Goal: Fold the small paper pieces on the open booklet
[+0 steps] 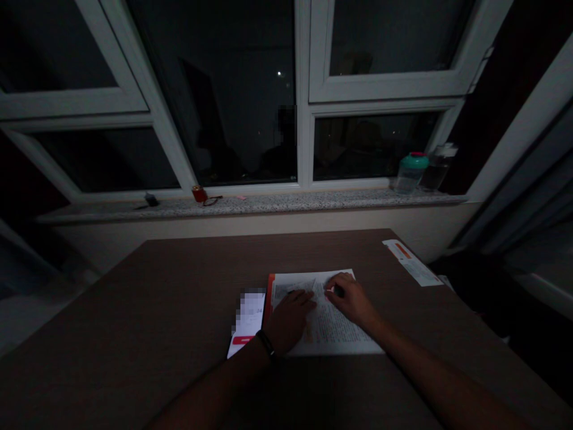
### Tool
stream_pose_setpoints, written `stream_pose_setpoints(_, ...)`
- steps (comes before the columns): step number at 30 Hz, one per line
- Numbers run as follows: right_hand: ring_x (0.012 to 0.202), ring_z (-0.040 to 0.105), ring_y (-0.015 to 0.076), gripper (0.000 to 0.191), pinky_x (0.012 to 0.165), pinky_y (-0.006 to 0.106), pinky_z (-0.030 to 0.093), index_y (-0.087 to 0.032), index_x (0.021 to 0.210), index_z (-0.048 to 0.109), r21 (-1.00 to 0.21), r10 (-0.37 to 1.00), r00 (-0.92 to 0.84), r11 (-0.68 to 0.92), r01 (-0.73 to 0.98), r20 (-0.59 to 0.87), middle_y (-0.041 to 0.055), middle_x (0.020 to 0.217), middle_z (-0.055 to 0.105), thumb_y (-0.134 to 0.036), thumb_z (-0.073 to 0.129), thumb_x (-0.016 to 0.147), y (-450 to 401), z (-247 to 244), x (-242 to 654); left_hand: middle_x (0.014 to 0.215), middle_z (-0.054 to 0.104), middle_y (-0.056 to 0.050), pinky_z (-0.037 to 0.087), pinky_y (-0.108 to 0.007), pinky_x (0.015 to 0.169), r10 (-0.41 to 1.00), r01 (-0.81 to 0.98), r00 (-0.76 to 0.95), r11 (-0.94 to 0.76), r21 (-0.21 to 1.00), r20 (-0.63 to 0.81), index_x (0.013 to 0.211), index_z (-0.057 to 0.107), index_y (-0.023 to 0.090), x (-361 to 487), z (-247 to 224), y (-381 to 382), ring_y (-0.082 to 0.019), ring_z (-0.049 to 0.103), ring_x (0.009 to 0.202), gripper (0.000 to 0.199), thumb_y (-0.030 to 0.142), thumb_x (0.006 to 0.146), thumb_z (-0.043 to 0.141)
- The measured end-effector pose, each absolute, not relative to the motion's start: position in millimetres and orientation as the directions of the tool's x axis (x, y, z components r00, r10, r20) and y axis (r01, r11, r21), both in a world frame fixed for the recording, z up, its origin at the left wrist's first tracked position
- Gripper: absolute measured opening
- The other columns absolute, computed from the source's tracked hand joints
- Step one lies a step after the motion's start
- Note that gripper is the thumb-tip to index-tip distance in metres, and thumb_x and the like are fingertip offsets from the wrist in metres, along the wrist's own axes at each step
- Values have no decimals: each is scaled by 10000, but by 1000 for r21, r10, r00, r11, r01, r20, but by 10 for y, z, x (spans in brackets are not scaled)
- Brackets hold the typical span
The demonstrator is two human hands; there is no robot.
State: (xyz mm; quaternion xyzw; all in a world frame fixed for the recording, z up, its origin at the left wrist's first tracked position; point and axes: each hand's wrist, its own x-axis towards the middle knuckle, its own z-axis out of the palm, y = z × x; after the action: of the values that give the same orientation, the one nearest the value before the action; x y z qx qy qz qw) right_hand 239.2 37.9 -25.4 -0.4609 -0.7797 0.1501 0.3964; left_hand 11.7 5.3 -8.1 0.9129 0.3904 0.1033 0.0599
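A printed page with a red strip along its left edge lies on the brown table. My left hand, with a dark band at the wrist, rests on the page's left part, palm down and fingers stretched out. Over the page's upper right, my right hand has its fingers curled together around a small whitish thing that I cannot make out. A lit phone, partly blurred, lies just left of the page, beside my left hand.
A paper sheet with an orange mark lies at the table's right edge. On the window sill stand a small red jar, a dark little bottle, glasses, a teal-lidded shaker and a clear bottle.
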Motion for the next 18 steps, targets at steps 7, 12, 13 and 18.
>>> stream_pose_setpoints(7, 674, 565, 149, 48, 632, 256, 432, -198, 868, 609, -774, 904, -231, 427, 468, 359, -4, 745, 613, -231, 618, 834, 336, -154, 2249, 1460, 471, -37, 327, -411, 1135, 715, 676, 684, -696, 241, 146, 1264, 572, 174, 101, -79, 68, -208, 379, 1364, 544, -67, 809, 396)
stream_pose_setpoints(12, 666, 567, 142, 92, 616, 244, 421, -196, 906, 605, -796, 912, -233, 408, 446, 337, -9, 748, 622, -233, 628, 825, 384, -222, 2219, 1447, 488, -45, 324, -394, 1145, 723, 680, 677, -685, 260, 135, 1259, 574, 151, 109, -90, 80, -205, 389, 1360, 534, -70, 812, 383)
stream_pose_setpoints(13, 656, 562, 141, 81, 610, 243, 416, -196, 899, 601, -791, 911, -239, 411, 453, 336, -12, 735, 614, -231, 621, 828, 391, -234, 2219, 1444, 492, -45, 326, -395, 1144, 721, 677, 679, -687, 263, 137, 1258, 574, 154, 109, -97, 83, -204, 393, 1358, 535, -69, 811, 383)
stream_pose_setpoints(18, 618, 523, 131, 32, 580, 233, 375, -198, 834, 566, -744, 895, -283, 444, 499, 344, -32, 676, 555, -209, 596, 835, 400, -251, 2216, 1440, 495, -30, 333, -403, 1143, 711, 663, 681, -701, 264, 176, 1270, 562, 174, 92, -156, 106, -190, 394, 1357, 578, -76, 787, 367)
